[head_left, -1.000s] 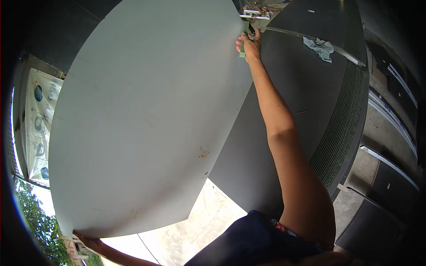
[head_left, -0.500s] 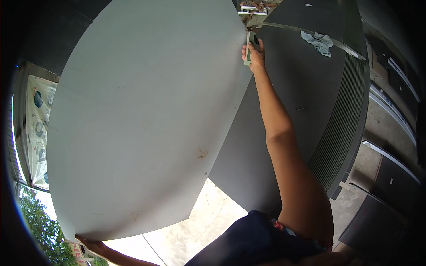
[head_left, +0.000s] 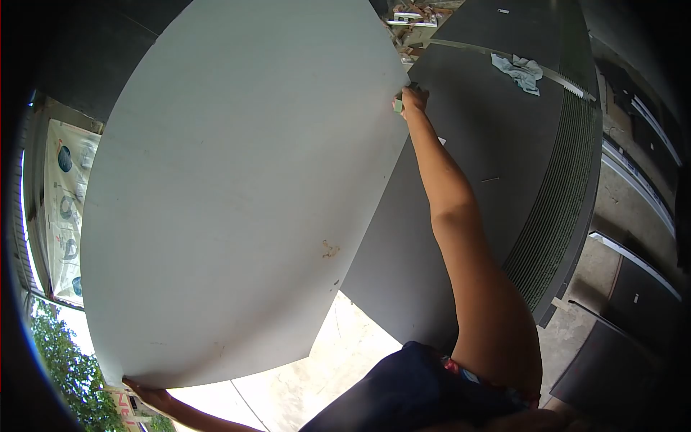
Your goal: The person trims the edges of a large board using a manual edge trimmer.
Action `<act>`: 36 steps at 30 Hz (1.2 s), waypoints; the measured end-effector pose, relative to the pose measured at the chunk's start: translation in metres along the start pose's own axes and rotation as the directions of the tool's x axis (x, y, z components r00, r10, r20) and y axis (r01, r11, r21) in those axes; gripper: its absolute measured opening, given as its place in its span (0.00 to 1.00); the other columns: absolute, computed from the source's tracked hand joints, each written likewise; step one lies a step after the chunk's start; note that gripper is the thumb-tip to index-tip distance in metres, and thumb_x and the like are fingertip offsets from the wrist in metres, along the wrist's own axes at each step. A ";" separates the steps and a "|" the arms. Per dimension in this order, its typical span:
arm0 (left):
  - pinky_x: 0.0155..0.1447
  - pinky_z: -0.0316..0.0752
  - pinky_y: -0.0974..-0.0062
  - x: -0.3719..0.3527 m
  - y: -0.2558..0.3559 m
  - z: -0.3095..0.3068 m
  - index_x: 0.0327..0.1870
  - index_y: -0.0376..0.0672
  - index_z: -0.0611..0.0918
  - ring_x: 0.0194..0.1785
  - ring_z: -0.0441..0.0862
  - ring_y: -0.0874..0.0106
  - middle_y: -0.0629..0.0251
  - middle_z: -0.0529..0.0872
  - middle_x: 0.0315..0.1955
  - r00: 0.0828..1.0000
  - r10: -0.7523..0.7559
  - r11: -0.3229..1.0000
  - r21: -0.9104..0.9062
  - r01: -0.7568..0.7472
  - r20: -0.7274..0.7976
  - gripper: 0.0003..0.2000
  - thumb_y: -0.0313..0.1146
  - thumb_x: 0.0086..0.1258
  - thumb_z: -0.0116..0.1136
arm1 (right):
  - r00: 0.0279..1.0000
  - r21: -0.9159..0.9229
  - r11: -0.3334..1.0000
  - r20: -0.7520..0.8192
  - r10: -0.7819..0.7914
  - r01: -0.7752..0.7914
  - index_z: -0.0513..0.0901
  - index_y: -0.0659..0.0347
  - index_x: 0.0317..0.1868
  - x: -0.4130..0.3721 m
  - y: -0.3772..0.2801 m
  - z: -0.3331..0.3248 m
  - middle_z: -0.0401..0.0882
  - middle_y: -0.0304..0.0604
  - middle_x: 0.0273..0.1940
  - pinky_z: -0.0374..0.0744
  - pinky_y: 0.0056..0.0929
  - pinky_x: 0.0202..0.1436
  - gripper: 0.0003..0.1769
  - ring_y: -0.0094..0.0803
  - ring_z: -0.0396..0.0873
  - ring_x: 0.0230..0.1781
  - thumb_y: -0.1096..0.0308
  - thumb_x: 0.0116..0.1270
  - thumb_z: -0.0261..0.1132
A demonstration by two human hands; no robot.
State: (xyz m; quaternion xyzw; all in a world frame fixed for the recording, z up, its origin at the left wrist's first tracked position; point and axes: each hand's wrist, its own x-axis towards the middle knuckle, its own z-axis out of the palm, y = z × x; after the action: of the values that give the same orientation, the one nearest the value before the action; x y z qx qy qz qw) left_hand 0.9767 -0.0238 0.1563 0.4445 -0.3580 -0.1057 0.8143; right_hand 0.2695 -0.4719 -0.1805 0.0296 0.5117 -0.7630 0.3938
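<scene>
A large pale grey panel [head_left: 230, 187] is tilted up before me and fills much of the head view. At its lower left corner my left hand [head_left: 147, 394] grips the edge, with most of its fingers hidden by the panel. My right hand [head_left: 414, 103] reaches out to the panel's far right edge and is closed around a small pale green, block-shaped hand tool [head_left: 398, 106]. The hand covers most of the tool, and I cannot make out its exact kind.
Under and right of the panel lies a stack of dark sheets [head_left: 497, 144]. On it are a crumpled pale cloth [head_left: 520, 72] and a metal strip with a toothed end [head_left: 572, 88]. Scraps [head_left: 417, 18] lie beyond. A printed banner [head_left: 66, 209] hangs at left.
My right hand has drawn the green tool a little toward me along the panel's right edge and tilted it. My left hand keeps its hold on the corner.
</scene>
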 end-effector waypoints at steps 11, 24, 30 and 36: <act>0.68 0.59 0.62 -0.023 0.006 0.017 0.65 0.39 0.65 0.64 0.64 0.64 0.58 0.66 0.63 1.000 0.026 0.997 -0.074 -0.027 -0.015 0.28 0.50 0.71 0.48 | 0.989 -0.459 0.876 0.071 -0.126 0.145 0.55 0.66 0.62 -0.046 -0.065 -0.025 0.69 0.63 0.55 0.86 0.43 0.37 0.37 0.51 0.79 0.47 0.65 0.58 0.64; 0.69 0.57 0.60 -0.017 0.002 0.007 0.66 0.39 0.64 0.66 0.62 0.63 0.58 0.65 0.64 0.997 0.067 0.997 -0.049 -0.064 0.046 0.30 0.51 0.70 0.50 | 0.751 0.409 0.829 0.387 -0.535 0.381 0.52 0.48 0.72 -0.146 -0.187 0.056 0.77 0.46 0.39 0.78 0.28 0.27 0.36 0.31 0.78 0.30 0.69 0.65 0.57; 0.64 0.65 0.61 -0.012 0.003 -0.006 0.63 0.38 0.67 0.61 0.68 0.64 0.57 0.70 0.59 0.998 0.052 0.996 -0.080 -0.048 0.042 0.24 0.45 0.72 0.49 | 0.871 0.243 0.938 0.369 -0.325 0.247 0.67 0.52 0.53 -0.134 -0.156 0.042 0.74 0.41 0.35 0.76 0.34 0.28 0.14 0.31 0.76 0.31 0.67 0.67 0.54; 0.66 0.63 0.62 -0.008 0.002 -0.005 0.64 0.39 0.67 0.63 0.66 0.63 0.57 0.69 0.61 0.996 0.044 0.999 -0.027 -0.042 0.079 0.27 0.49 0.71 0.50 | 0.926 0.175 0.964 0.355 0.130 -0.202 0.66 0.54 0.52 -0.064 -0.069 0.003 0.71 0.44 0.40 0.77 0.36 0.30 0.15 0.33 0.75 0.31 0.69 0.65 0.54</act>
State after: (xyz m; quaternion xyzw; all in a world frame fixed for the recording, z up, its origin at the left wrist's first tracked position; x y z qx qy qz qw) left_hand 0.9742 -0.0156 0.1519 0.4219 -0.3981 -0.1104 0.8070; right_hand 0.2713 -0.4268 -0.0981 -0.0183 0.3489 -0.7695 0.5346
